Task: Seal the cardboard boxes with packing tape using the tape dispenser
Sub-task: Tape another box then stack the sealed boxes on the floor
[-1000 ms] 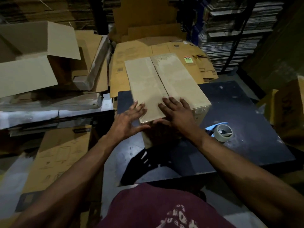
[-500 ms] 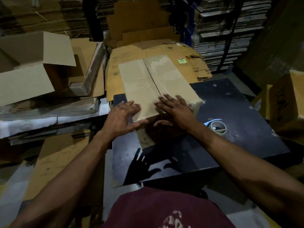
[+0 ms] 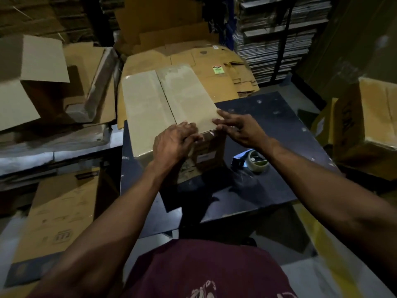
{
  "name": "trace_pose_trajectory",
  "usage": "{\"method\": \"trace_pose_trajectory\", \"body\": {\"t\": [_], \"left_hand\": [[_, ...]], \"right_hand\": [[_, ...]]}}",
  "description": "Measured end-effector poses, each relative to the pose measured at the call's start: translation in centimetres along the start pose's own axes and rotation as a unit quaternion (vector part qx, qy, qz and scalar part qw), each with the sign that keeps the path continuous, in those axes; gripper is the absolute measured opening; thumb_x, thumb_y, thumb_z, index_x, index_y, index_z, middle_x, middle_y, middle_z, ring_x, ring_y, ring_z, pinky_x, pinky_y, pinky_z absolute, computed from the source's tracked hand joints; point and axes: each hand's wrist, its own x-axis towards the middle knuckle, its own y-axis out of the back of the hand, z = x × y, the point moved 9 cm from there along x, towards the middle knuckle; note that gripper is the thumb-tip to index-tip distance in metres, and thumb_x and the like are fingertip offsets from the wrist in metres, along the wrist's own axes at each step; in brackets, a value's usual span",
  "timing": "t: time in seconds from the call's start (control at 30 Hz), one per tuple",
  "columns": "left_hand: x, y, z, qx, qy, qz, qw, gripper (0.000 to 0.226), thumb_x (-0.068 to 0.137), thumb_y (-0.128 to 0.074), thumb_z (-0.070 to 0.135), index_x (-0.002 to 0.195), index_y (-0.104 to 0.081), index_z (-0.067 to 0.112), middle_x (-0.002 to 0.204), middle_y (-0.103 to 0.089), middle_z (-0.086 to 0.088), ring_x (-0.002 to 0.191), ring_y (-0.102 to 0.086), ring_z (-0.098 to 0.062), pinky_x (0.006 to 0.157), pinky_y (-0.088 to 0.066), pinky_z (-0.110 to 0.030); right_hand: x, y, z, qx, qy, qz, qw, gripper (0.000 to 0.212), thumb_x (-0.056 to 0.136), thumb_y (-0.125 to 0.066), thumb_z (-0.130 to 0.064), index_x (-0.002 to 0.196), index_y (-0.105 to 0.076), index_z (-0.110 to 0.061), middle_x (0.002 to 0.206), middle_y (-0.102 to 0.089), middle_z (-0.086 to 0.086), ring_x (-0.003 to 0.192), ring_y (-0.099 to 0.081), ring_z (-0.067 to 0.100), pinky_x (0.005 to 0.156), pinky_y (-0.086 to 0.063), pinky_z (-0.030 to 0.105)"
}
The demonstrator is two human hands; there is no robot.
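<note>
two bare forearms with no sleeves, watch or gloves end in the left hand [image 3: 174, 143] and right hand [image 3: 242, 130]. below, a maroon shirt [image 3: 204, 269] bears a pale printed design.

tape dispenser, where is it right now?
In the head view the tape dispenser lies on the dark table, right of the cardboard box, just below the right hand's wrist. Neither hand holds it.

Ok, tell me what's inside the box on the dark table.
Cannot be seen: the box has both top flaps folded shut, meeting at a centre seam. The left hand and right hand rest at its near edge. Contents are covered.
</note>
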Motion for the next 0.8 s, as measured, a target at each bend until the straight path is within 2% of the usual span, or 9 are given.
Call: {"method": "trace_pose_trajectory", "body": {"t": [0.13, 0.2, 0.27, 0.33, 0.43, 0.5, 0.6, 0.7, 0.8], "left_hand": [[-0.6, -1.0, 0.8, 0.04, -0.065, -0.03, 0.997, 0.052, 0.1, -0.055, 0.054, 0.139, -0.067, 0.022, 0.148, -0.06, 0.003, 0.145, -0.049, -0.017, 0.118, -0.042, -0.042], [-0.7, -1.1, 0.8, 0.056, -0.075, -0.031, 0.995, 0.05, 0.1, -0.063, 0.047, 0.142, -0.064, 0.018, 0.149, -0.059, 0.0, 0.145, -0.048, -0.02, 0.118, -0.041, -0.043], [-0.7, -1.1, 1.0, 0.073, -0.085, -0.04, 0.993, 0.054, 0.095, -0.075, 0.037, 0.144, -0.062, 0.016, 0.151, -0.057, -0.002, 0.145, -0.049, -0.023, 0.118, -0.042, -0.046], [-0.6, -1.2, 1.2, 0.083, -0.083, -0.054, 0.992, 0.065, 0.088, -0.083, 0.032, 0.146, -0.06, 0.016, 0.152, -0.056, -0.003, 0.145, -0.048, -0.025, 0.119, -0.041, -0.047], [-0.3, -0.7, 1.2, 0.063, -0.043, -0.04, 0.996, 0.068, 0.083, -0.082, 0.054, 0.141, -0.065, 0.021, 0.149, -0.058, 0.003, 0.143, -0.049, -0.017, 0.119, -0.036, -0.036], [0.0, 0.1, 1.7, 0.055, -0.016, 0.005, 0.998, 0.064, 0.086, -0.064, 0.071, 0.129, -0.074, 0.025, 0.139, -0.066, 0.007, 0.133, -0.059, -0.013, 0.109, -0.049, -0.034], [1.1, 0.9, 3.8, 0.04, -0.016, 0.087, 0.995, 0.05, 0.091, -0.059, 0.064, 0.117, -0.079, 0.025, 0.127, -0.074, 0.006, 0.114, -0.072, -0.018, 0.087, -0.061, -0.035], [2.8, -0.8, 4.7, 0.001, -0.008, 0.075, 0.997, 0.041, 0.094, -0.067, 0.052, 0.122, -0.078, 0.024, 0.133, -0.071, 0.004, 0.12, -0.069, -0.015, 0.094, -0.061, -0.04], [3.8, -2.6, 4.9, -0.023, -0.01, 0.051, 0.998, 0.033, 0.097, -0.068, 0.042, 0.121, -0.079, 0.022, 0.134, -0.071, 0.003, 0.125, -0.067, -0.015, 0.101, -0.057, -0.044]], "right_hand": [[-0.9, -0.9, 0.4, -0.061, 0.082, 0.058, 0.993, 0.042, 0.098, -0.065, -0.041, 0.139, -0.063, -0.038, 0.156, -0.048, -0.011, 0.111, -0.07, 0.011, 0.076, -0.06, 0.035], [-0.7, -1.0, 0.4, -0.061, 0.094, 0.057, 0.992, 0.043, 0.097, -0.062, -0.043, 0.139, -0.063, -0.036, 0.155, -0.048, -0.01, 0.108, -0.072, 0.016, 0.071, -0.061, 0.038], [-0.5, -1.0, 0.6, -0.062, 0.105, 0.032, 0.992, 0.051, 0.091, -0.067, -0.047, 0.141, -0.061, -0.038, 0.157, -0.046, -0.01, 0.114, -0.07, 0.021, 0.074, -0.062, 0.042], [-0.6, -1.3, 0.8, -0.067, 0.111, -0.015, 0.991, 0.071, 0.082, -0.077, -0.054, 0.147, -0.051, -0.043, 0.162, -0.037, -0.013, 0.125, -0.065, 0.021, 0.084, -0.062, 0.045], [-0.6, -0.8, 0.7, -0.054, 0.093, -0.029, 0.994, 0.073, 0.083, -0.063, -0.074, 0.149, -0.048, -0.045, 0.163, -0.032, -0.019, 0.13, -0.06, 0.015, 0.097, -0.057, 0.043], [-0.7, -0.5, 0.8, 0.021, 0.068, -0.013, 0.997, 0.06, 0.097, -0.058, -0.063, 0.151, -0.049, -0.04, 0.16, -0.039, -0.017, 0.135, -0.055, 0.01, 0.103, -0.055, 0.043], [-1.8, 0.2, 2.5, 0.129, 0.011, 0.088, 0.988, 0.065, 0.1, -0.063, -0.042, 0.158, -0.041, -0.023, 0.152, -0.053, -0.004, 0.13, -0.06, 0.015, 0.099, -0.058, 0.043], [-4.7, -1.8, 4.3, 0.157, -0.084, 0.134, 0.975, 0.069, 0.096, -0.067, -0.029, 0.158, -0.039, -0.018, 0.144, -0.061, 0.006, 0.126, -0.064, 0.017, 0.099, -0.057, 0.042], [-6.5, -4.4, 2.8, 0.127, -0.072, 0.119, 0.982, 0.072, 0.095, -0.064, -0.017, 0.16, -0.034, -0.019, 0.154, -0.052, 0.004, 0.127, -0.062, 0.022, 0.102, -0.054, 0.042]]}}
